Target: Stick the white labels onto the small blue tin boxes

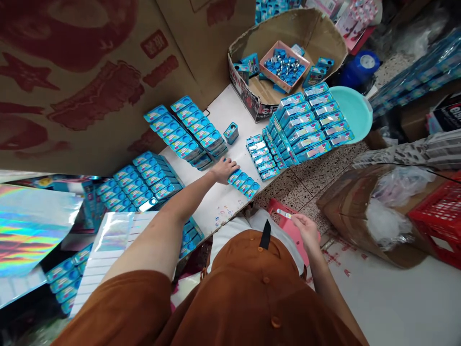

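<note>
On the white tabletop, my left hand (225,170) is closed over the end of a short row of small blue tins (244,183); its fingers partly hide the end tin. My right hand (306,229), held low beside my body, pinches a small shiny label strip (284,213) between thumb and fingers. A single blue tin (231,133) stands apart beyond my left hand. To the right of the row, more tins are packed in a stepped block (302,127). Stacked tins (194,126) stand to the left of the single tin.
A cut-down cardboard box (248,98) holds a pink tray (279,85) of small blue and silver pieces. Nearby is a turquoise basin (360,115). Shiny label sheets (36,226) lie at left. A red crate (441,216) and a large carton (345,211) stand at right.
</note>
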`<state>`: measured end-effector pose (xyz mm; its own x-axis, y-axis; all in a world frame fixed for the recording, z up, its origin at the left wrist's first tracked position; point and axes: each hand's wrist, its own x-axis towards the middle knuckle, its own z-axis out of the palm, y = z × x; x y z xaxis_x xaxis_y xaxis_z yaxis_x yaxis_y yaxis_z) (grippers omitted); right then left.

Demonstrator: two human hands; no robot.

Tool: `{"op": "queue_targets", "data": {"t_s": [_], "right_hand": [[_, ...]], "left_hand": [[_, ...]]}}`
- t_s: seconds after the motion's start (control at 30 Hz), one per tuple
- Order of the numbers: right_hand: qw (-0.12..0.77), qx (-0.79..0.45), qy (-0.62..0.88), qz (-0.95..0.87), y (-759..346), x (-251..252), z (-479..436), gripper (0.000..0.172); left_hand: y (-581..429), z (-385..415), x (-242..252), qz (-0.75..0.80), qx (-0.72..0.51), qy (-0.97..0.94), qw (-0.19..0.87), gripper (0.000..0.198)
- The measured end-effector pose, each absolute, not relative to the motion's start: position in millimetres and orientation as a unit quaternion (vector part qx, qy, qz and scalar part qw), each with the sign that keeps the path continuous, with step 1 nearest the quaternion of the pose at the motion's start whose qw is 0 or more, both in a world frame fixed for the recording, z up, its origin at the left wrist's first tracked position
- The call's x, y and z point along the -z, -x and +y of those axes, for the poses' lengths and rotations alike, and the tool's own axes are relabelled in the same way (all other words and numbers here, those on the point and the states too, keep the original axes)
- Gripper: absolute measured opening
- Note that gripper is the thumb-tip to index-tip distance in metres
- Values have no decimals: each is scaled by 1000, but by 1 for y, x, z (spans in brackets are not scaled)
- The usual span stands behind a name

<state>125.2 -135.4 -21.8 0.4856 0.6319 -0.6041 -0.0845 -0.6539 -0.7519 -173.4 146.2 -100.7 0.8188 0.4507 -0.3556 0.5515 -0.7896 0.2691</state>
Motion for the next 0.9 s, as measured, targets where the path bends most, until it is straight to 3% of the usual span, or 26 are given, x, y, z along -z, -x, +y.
{"op": "queue_targets", "data": {"t_s": [0.37,0.5,0.67,0.9], "right_hand": [[367,-508,739,-246,-114,22,-88,30],[360,-513,726,-284,-110,22,-69,27],[351,-528,710,-307,-99,17,-56,26],[330,-548,699,-321,-86,17,-49,28]], "left_hand": [[207,15,99,709,107,-669,197,80],[204,2,100,829,99,-506,217,95],[186,-13,98,846,52,-435,304,120],[137,-30,95,808,-52,-382,445,125]]}}
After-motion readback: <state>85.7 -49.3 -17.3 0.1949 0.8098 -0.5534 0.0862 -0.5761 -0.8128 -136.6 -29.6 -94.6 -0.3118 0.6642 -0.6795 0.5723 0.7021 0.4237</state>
